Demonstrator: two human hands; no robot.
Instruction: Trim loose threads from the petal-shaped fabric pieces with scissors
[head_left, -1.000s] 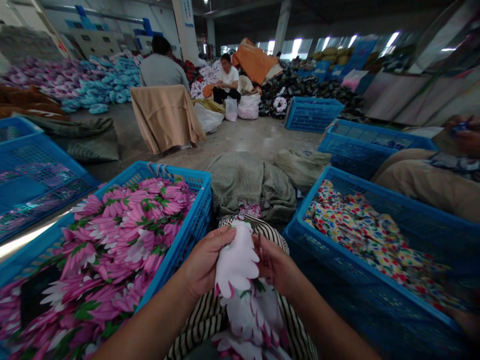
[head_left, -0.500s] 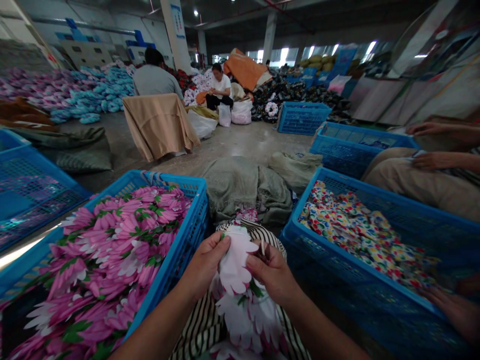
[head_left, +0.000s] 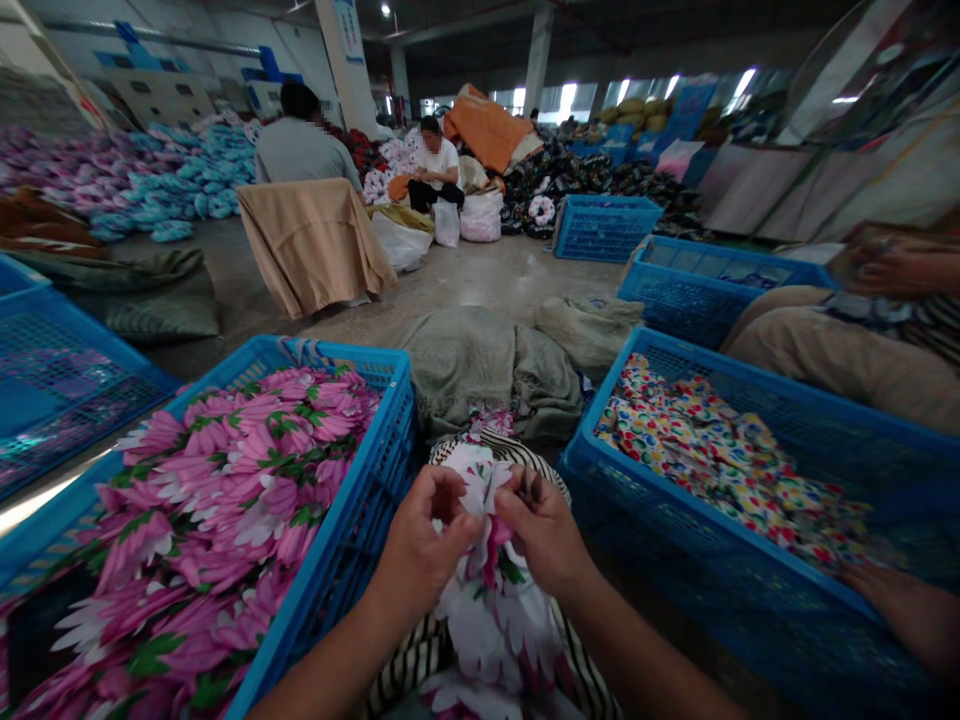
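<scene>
Over my lap, a white and pink petal-shaped fabric piece is held up, folded so that some of its pink side shows. My left hand curls at the piece's left edge, thumb and forefinger closed on it. Thumb and fingers of my right hand pinch its right side. Something dark and slim, perhaps small snips, pokes up among the right fingers, but I cannot make it out. Below, more white petal pieces with pink edges and green bits lie on striped cloth across my lap.
Pink petal pieces fill a blue crate at my left. Another blue crate at my right holds colourful printed pieces; another person's hand rests at its edge. Grey-green sacks lie ahead. Two people sit farther off.
The petal piece, spread flat with its white face toward me before, is now folded and shows pink. My left hand has shifted slightly down and its fingers have curled more.
</scene>
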